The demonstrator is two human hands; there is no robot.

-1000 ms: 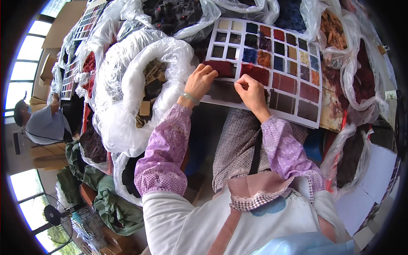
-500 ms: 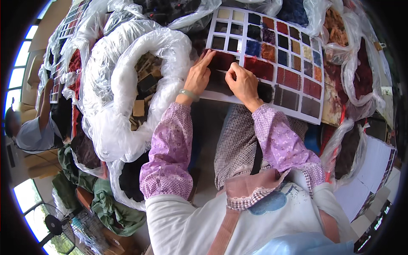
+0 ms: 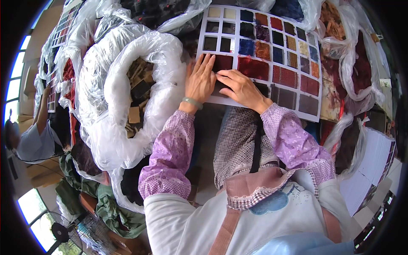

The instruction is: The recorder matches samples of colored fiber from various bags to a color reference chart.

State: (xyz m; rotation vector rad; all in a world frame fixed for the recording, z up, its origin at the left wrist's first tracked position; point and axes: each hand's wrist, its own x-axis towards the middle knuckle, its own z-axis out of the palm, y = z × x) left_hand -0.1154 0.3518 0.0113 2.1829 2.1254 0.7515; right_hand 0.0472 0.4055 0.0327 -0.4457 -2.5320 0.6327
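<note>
A white sample board (image 3: pixel 216 100) with rows of coloured fabric swatches lies tilted over my lap. My left hand (image 3: pixel 200 83) rests flat on its lower left edge, fingers stretched out and a pale bangle (image 3: pixel 193 102) on the wrist. Beside it, my right hand (image 3: pixel 243 88) reaches across the bottom row with its fingers extended leftward and its thumb apart, fingertips close to the left hand. The two hands partly hide a dark swatch. Just above them are a dark red swatch (image 3: pixel 222 63) and a brighter red one (image 3: pixel 253 68).
At left, a clear plastic bag (image 3: pixel 111 85) with a rolled rim holds brown and dark pieces (image 3: pixel 138 90). More plastic bags of fabric pieces stand around the board. A stack of white boards (image 3: pixel 369 165) is at right. Another person (image 3: pixel 34 138) sits far left, near a fan (image 3: pixel 59 232).
My right hand has shifted left and slightly down, its curled fingers now straightened toward my left hand. The left hand has moved slightly down and lies flatter. The view has shifted a little.
</note>
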